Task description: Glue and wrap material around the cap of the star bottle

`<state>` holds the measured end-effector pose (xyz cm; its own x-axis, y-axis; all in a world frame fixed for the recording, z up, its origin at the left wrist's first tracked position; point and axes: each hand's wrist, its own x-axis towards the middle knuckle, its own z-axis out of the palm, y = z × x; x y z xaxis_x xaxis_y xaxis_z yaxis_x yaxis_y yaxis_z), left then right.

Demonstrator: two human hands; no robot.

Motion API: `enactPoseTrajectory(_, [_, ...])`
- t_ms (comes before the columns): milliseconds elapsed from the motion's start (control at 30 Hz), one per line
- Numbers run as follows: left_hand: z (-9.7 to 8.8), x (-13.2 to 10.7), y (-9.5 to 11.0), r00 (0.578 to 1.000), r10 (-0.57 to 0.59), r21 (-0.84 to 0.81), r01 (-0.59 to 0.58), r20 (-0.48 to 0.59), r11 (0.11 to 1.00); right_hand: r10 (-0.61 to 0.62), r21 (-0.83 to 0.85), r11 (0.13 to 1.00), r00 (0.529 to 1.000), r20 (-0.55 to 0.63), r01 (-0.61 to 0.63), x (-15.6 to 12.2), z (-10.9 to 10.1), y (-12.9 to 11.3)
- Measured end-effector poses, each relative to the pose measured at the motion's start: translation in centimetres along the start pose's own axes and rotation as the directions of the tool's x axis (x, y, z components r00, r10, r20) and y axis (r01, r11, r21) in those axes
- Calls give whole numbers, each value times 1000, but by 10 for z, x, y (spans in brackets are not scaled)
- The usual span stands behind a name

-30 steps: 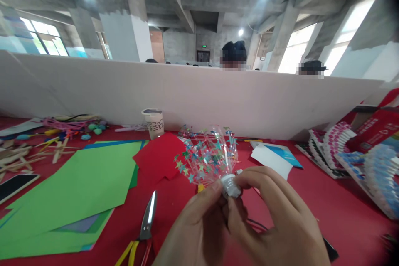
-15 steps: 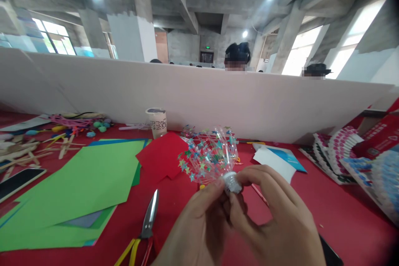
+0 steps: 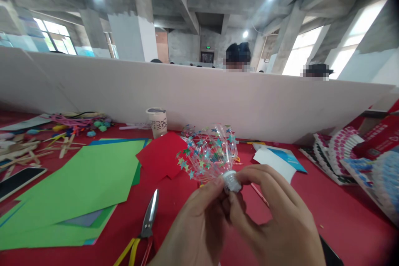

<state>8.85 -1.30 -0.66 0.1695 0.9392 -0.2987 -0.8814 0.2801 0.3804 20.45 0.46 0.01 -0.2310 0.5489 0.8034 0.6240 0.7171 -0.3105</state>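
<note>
A clear plastic bottle top (image 3: 230, 153), cut into thin curling strips, is held over the table with its white-capped neck toward me. Small coloured stars (image 3: 190, 160) dot the strips. My left hand (image 3: 199, 220) is closed on the neck from the left, its thumb pressed near the rim. From the right, my right hand (image 3: 274, 212) pinches the white cap (image 3: 232, 183) between thumb and forefinger. Some of my left fingers are hidden behind the right hand. To the left of my hands, scissors (image 3: 149, 220) with red and yellow handles lie with blades together.
Green paper sheets (image 3: 77, 183) and red paper (image 3: 162, 153) lie on the left of the red table. A paper cup (image 3: 157, 122) stands by the white partition (image 3: 187, 95). Wooden sticks (image 3: 18, 153) and a phone (image 3: 21, 183) are far left, decorated fans (image 3: 333, 153) far right.
The strips and stars have shifted slightly, and my left hand has moved a little. Both hands keep their hold on the bottle top.
</note>
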Motion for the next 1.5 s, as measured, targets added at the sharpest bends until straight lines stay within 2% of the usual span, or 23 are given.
enactPoseTrajectory(167, [5,-2,2,997,46,-2,-46,56,999,-3,-1,1000,1000,5,3,0,-1,0])
enactPoseTrajectory(367, [9,-6,5,999,17,0,-17,-44,1000,14,19,1000,1000,0,-14,-1,1,1])
enactPoseTrajectory(633, [7,-3,7,998,51,-15,-51,35,999,8,12,1000,1000,-9,-8,0,2,1])
enactPoseTrajectory(833, [10,-6,6,998,12,18,-11,-62,1000,5,8,1000,1000,-7,-5,-1,1,1])
enactPoseTrajectory(1200, [6,-6,6,999,10,30,-9,-42,1000,-2,37,999,1000,-18,3,-1,2,2])
enactPoseTrajectory(1367, [2,-5,4,1000,13,3,-13,15,1000,2,34,999,1000,-14,-2,0,2,1])
enactPoseTrajectory(1500, [6,-6,5,1000,3,11,-3,-20,1000,3,28,1000,1000,-16,-2,1,2,1])
